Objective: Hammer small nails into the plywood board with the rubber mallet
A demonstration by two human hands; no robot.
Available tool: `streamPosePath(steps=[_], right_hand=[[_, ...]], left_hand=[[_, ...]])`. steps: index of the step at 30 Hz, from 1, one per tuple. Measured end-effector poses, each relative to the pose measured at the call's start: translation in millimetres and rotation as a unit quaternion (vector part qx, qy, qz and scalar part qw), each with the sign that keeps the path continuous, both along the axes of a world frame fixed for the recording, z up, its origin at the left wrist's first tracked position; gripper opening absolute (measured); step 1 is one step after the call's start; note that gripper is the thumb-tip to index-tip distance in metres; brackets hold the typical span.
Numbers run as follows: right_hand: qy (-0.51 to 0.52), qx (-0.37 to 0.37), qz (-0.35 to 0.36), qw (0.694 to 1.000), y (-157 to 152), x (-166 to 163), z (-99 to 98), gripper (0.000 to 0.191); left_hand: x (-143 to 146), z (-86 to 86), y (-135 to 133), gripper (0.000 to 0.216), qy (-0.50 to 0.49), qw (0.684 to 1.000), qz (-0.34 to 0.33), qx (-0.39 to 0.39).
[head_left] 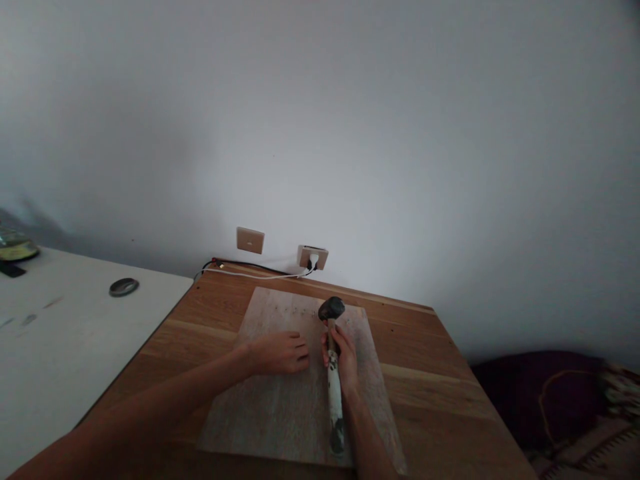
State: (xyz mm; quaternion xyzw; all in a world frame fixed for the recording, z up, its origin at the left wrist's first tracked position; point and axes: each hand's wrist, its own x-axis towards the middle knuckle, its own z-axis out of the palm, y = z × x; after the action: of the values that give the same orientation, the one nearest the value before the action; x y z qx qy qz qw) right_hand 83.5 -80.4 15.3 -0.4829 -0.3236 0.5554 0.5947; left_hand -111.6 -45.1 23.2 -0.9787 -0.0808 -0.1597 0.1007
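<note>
My right hand [345, 353] is wrapped round the upper handle of a hammer [334, 393], just below its dark head. The head points toward the wall, and the worn white handle runs back toward me, ending in a dark grip. Under both hands lies a pale wooden board [280, 420]. A row of small nails [295, 311] shows near its far edge, left of the hammer head. My left hand [283, 352] is over the middle of the board, left of the hammer, with its fingers curled in. What those fingers hold, if anything, is hidden.
The board lies on a brown wooden table [420, 380] against a wall. Cables [250, 273] run along its back edge to a socket [320, 257]. On the left, a white table [75, 347] carries a tape roll [124, 287]. Dark purple fabric [540, 387] is at right.
</note>
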Motion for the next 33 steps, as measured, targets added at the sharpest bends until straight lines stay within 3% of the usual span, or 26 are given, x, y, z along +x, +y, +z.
streamPosePath(steps=[3,7,11,14,16,21,28,33], right_hand=[[-0.005,-0.001,0.001,1.000,-1,-1,0.5,0.042],[-0.011,0.000,0.004,1.000,0,-1,0.7,0.044],[-0.012,0.000,0.003,1.000,2,0,-0.3,0.046],[-0.015,-0.005,0.005,1.000,2,1,-1.7,0.047],[-0.018,-0.009,0.004,1.000,2,1,-2.9,0.047],[-0.020,-0.008,-0.005,1.000,1,1,-5.6,0.046],[-0.032,-0.007,0.004,0.999,0,1,-5.0,0.047],[-0.034,-0.010,0.005,0.999,0,0,-3.9,0.048]], left_hand=[[3,-0.9,-1,0.012,-0.011,0.999,0.015,-0.026],[-4,-2.1,9,0.016,-0.060,0.980,0.076,-0.174],[-20,-3.7,37,0.018,-0.167,0.910,0.212,-0.314],[-29,-7.4,58,0.018,-0.246,0.837,0.323,-0.367],[-31,-10.5,65,0.018,-0.259,0.810,0.355,-0.388],[-27,-16.5,64,0.020,-0.245,0.819,0.332,-0.399],[-28,-19.1,65,0.019,-0.241,0.818,0.361,-0.377],[-28,-20.5,66,0.017,-0.231,0.840,0.332,-0.362]])
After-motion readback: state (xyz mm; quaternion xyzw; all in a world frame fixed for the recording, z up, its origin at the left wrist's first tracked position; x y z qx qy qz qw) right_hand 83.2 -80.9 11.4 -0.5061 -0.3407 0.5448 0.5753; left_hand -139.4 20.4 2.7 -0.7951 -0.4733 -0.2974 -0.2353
